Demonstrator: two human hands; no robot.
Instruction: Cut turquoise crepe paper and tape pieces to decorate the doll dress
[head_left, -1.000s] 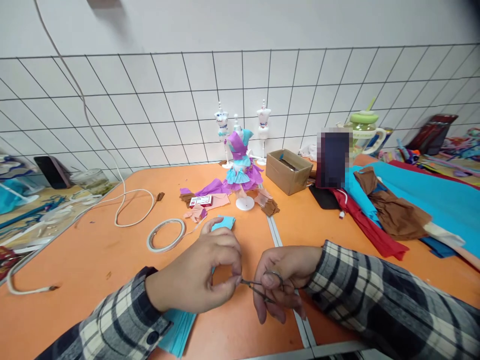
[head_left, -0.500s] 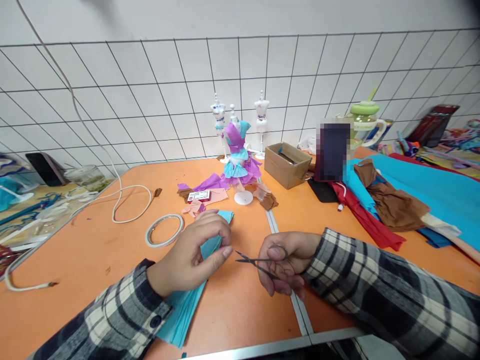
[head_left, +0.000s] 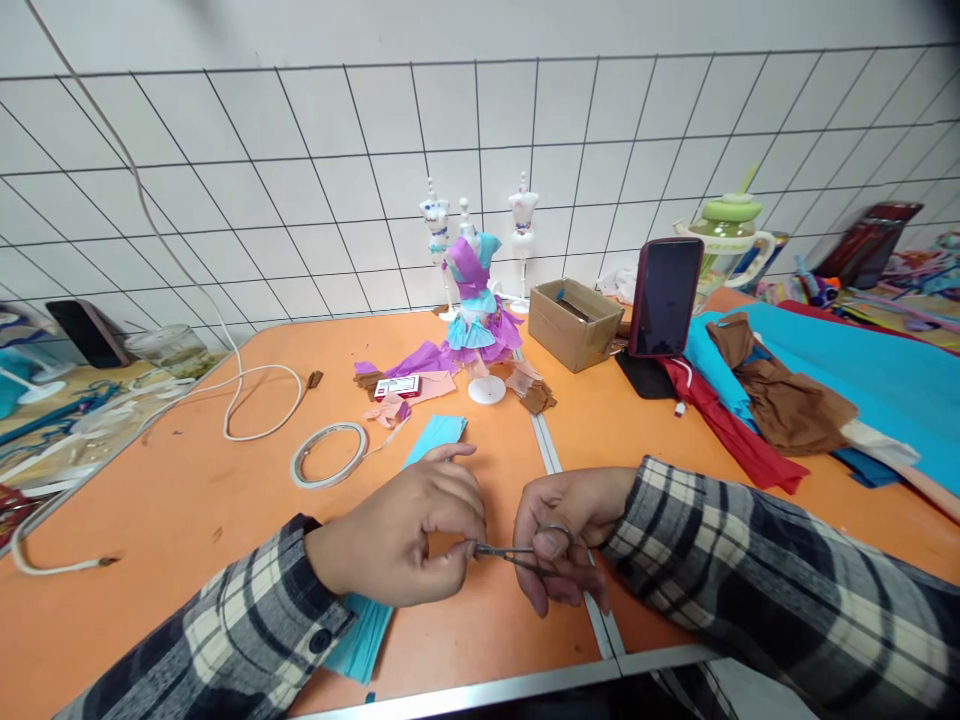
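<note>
My left hand (head_left: 409, 535) is closed in a pinch at the tips of small metal scissors (head_left: 517, 553), resting over a strip of turquoise paper (head_left: 431, 440) that runs under it along the orange table (head_left: 187, 500). What the pinch holds is hidden. My right hand (head_left: 566, 535) grips the scissors, with a finger through the ring handle. Both sleeves are plaid. A small mannequin in a purple and turquoise dress (head_left: 474, 310) stands further back.
A roll of tape (head_left: 328, 453), a white cable (head_left: 247, 400), paper scraps (head_left: 390, 395), a cardboard box (head_left: 574, 325), a propped phone (head_left: 666, 297), a green-lidded jug (head_left: 731, 245), and heaped red, brown and turquoise fabric (head_left: 780, 400) lie around. Two bare mannequins (head_left: 523, 225) stand by the tiled wall.
My left hand had lifted the turquoise paper away from the scissors half a second ago; now it is back down, pinching at the scissor tips. The right hand moved slightly toward it.
</note>
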